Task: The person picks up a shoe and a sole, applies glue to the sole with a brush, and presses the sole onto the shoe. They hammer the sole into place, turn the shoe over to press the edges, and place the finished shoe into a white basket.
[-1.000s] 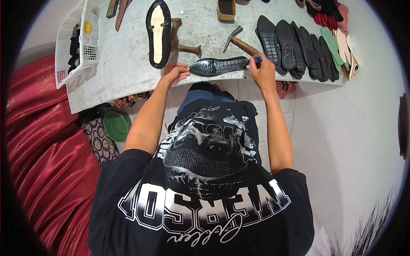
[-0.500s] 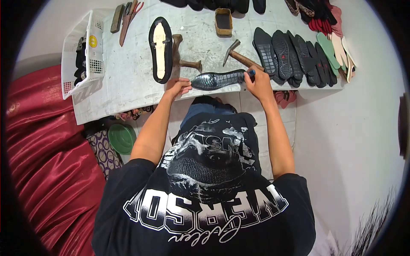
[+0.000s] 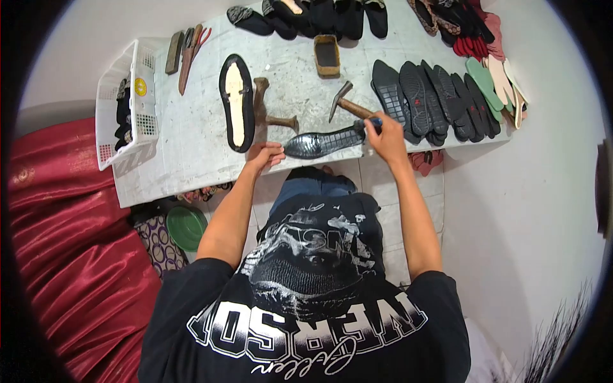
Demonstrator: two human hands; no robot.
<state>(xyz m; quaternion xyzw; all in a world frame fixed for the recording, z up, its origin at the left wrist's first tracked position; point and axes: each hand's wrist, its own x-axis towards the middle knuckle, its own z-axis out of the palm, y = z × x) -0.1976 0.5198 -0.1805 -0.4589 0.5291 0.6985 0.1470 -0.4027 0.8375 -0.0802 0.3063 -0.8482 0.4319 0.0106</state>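
Observation:
A black shoe sole, shiny and wet-looking toward its left end, lies near the table's front edge. My left hand pinches the sole's left tip. My right hand is closed round a small dark-blue handled tool, probably a brush, at the sole's right end; its tip is hard to make out. Above my left hand lies a black shoe upper with a pale insole, beside an iron shoe anvil. A hammer lies just beyond the sole, its handle reaching toward my right hand.
Several black soles lie at the right, with green and pale insoles beyond. A yellowish container and black shoes are at the back. Pliers and a white basket stand left.
The view has tilted, so the table and items sit lower in the picture. My right hand with the blue tool is slightly farther along at the sole's right end. My left hand still pinches the tip.

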